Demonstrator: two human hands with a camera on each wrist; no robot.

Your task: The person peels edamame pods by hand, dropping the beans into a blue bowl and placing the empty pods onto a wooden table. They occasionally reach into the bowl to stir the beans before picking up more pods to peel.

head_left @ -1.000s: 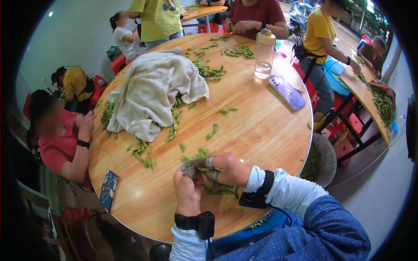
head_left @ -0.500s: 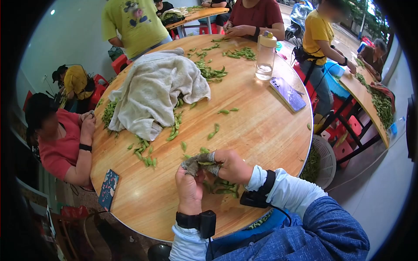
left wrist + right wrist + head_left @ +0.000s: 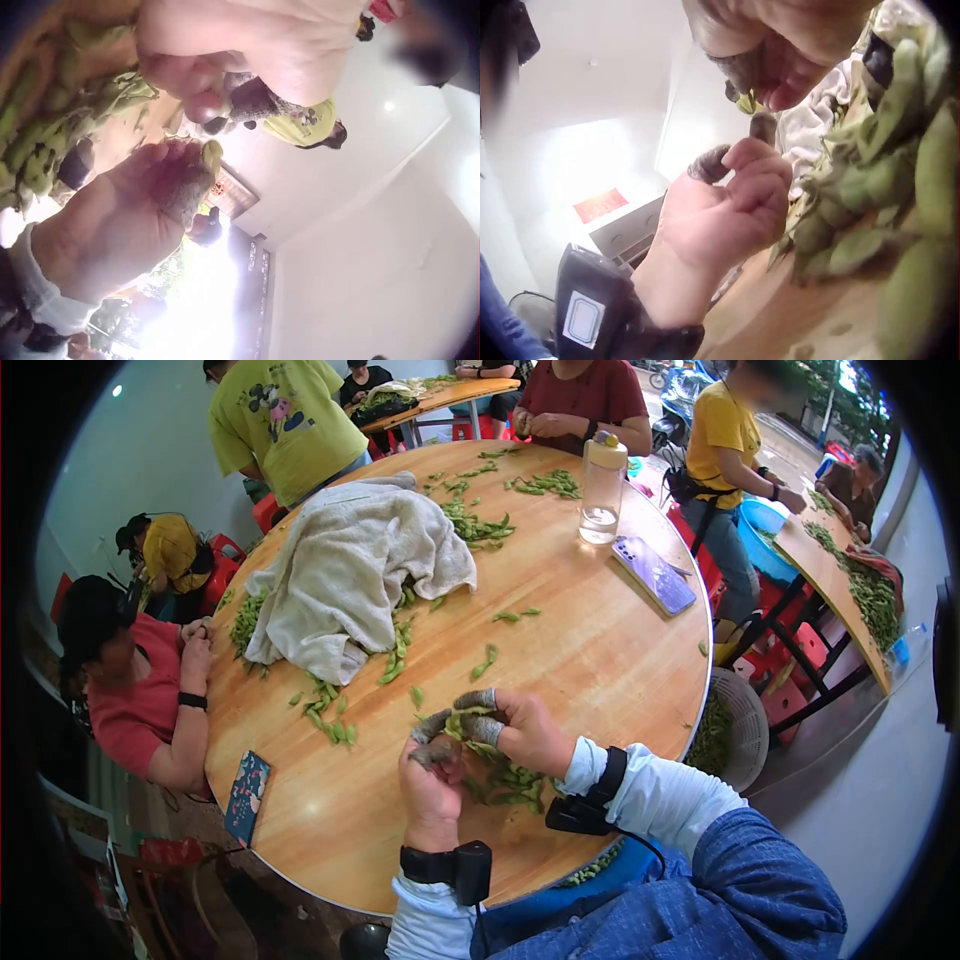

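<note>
**Risk log: pod held by one grip only, close to the near edge**

Below the near edge of the counter (image 3: 590, 630) we note a blue container (image 3: 622, 870) with green beans (image 3: 590, 868) in it. In our judgement a bean let go too far forward would miss it and land on the counter.

Just inside that edge a heap of pods (image 3: 515, 788) lies beneath the hands. A cuff or wrist strap brushing low could sweep some over.

Above the heap, the right grip (image 3: 532, 735) is clamped on one pod (image 3: 455, 725), pinched between covered thumb and finger. The left grip (image 3: 432, 790) faces it, thumb and forefinger apart; whether its curled fingers hold anything, we cannot tell. Likely faults: too hard a squeeze could shoot a bean sideways; too light a pinch could let the pod twist free, the finger coverings perhaps dulling touch.

Near the left edge, a patterned case (image 3: 247, 797) sits where a bump could tip it off.

Further out, a few loose pods (image 3: 485, 662) could get overlooked. Towards the right edge lie a purple phone (image 3: 655, 575) and, beyond, a tall bottle (image 3: 601, 490); a wide reach might topple the bottle onto the phone.
</note>
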